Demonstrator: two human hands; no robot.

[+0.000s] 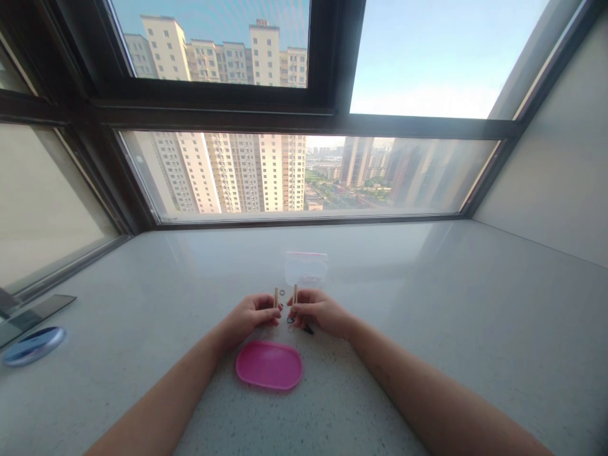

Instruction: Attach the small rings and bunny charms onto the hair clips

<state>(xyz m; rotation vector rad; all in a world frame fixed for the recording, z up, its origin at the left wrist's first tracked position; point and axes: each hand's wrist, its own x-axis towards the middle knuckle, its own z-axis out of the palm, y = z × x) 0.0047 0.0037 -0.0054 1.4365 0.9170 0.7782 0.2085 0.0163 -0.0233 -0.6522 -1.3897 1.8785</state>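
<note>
My left hand (251, 316) is closed around a short wooden stick (275, 296) held upright. My right hand (319, 311) grips a second upright wooden stick (295, 293) a few centimetres to the right of the first. Small dark rings (282, 292) lie on the stone sill between and just below the two hands. A dark thin object (308, 329) pokes out under my right hand. A pink oval lid (269, 365) lies flat just in front of both hands. Behind them stands a clear plastic box (306, 268) with a pink rim.
The pale speckled stone sill (427, 329) runs wide to the right and left. A dark window frame (304, 218) closes it at the back. At the far left lie a round blue object (32, 345) and a dark flat slab (38, 311).
</note>
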